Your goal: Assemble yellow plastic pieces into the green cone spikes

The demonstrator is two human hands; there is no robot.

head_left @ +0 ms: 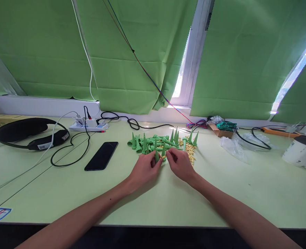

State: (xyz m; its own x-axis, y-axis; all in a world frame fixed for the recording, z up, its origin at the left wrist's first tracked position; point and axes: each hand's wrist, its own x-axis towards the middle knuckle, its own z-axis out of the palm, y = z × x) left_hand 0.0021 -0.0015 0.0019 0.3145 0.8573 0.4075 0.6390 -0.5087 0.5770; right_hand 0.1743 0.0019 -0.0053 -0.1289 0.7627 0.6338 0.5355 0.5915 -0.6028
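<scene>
My left hand is closed, its thumb and fingers pinching a green pointed plastic cone. Opposite it, my right hand is closed in a pinch beside a small yellow piece; its fingertips partly hide the contact. Just beyond both hands lies a heap of green plastic cones, some standing point up and others on their sides. Next to the heap, behind my right hand, small yellow pegs are spread in a loose pile.
To the left lie a black phone, a black headset-like band and a power strip with cables. At the right are a small cardboard box, clear plastic bags and a white roll. Green blinds hang behind.
</scene>
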